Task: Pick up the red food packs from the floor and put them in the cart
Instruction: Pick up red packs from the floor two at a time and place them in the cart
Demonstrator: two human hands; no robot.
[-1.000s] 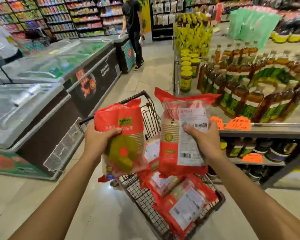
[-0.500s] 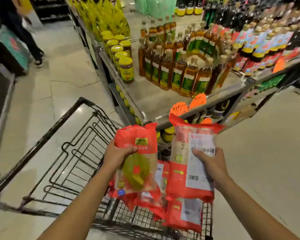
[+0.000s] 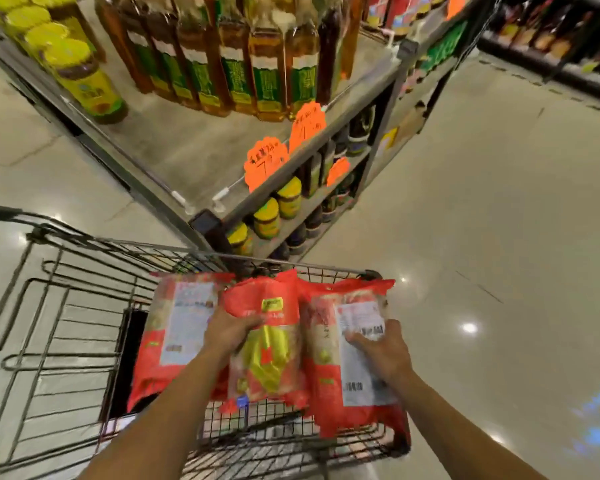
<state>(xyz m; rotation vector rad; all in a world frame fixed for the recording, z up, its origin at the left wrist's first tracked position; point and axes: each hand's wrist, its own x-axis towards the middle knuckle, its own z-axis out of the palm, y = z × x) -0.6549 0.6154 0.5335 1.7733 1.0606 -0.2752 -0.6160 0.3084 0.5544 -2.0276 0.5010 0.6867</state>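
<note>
My left hand [image 3: 227,332] grips a red food pack [image 3: 269,355] with a green-yellow front, low inside the black wire cart [image 3: 49,327]. My right hand [image 3: 383,351] holds a second red food pack [image 3: 329,355], its white label side up, down at the cart's right end. A third red pack [image 3: 175,330] lies in the cart to the left of my left hand. More red packs lie underneath, mostly hidden.
A grey shelf unit [image 3: 354,109] stands just beyond the cart, with oil bottles [image 3: 267,74] on top, yellow-lidded jars [image 3: 80,74] and orange price tags [image 3: 265,161]. Shiny tiled floor [image 3: 482,237] spreads to the right. The cart's folded child seat fills its left part.
Both hands have come down with their packs from above the cart into its basket. My view has tilted downward and moved nearer the shelf.
</note>
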